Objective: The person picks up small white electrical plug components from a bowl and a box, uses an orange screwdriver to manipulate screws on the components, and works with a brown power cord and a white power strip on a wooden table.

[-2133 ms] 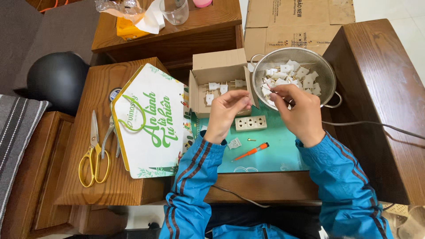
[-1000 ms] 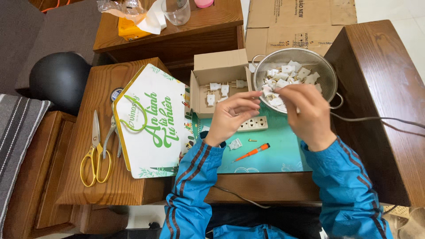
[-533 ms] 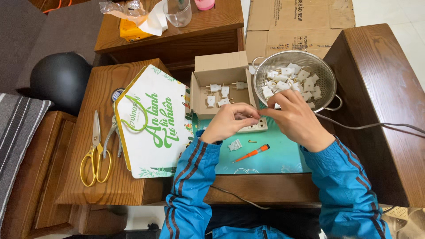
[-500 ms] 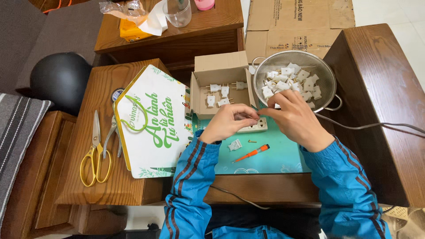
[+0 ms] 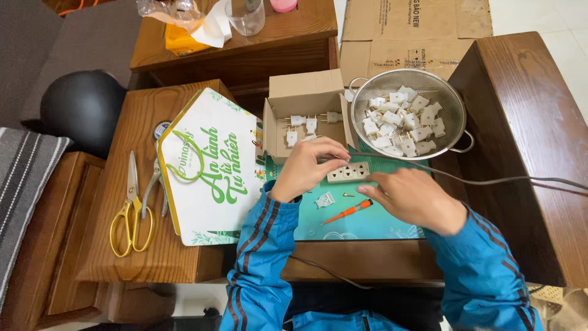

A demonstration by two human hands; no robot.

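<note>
1. We see the left hand (image 5: pixel 309 168) resting on the L end of a cream socket strip (image 5: pixel 348 173), fingers curled over it; whether it actually grips, we can't tell.
2. Right hand (image 5: pixel 411 197) lies flat at 5 o'clock of the strip, fingers loosely spread, fingertips pointing to an orange screwdriver (image 5: pixel 348 211); nothing held.
3. Strip sits on a teal mat (image 5: pixel 380 224), w/ a small white plug part (image 5: pixel 324 200) at its 7 o'clock.
4. Metal strainer (image 5: pixel 453 113) full of white plugs sits at 1 o'clock of the strip; cardboard box (image 5: pixel 303 92) w/ a few plugs at 11.
5. Yellow scissors (image 5: pixel 130 205) lie far off at 9 o'clock.
</note>
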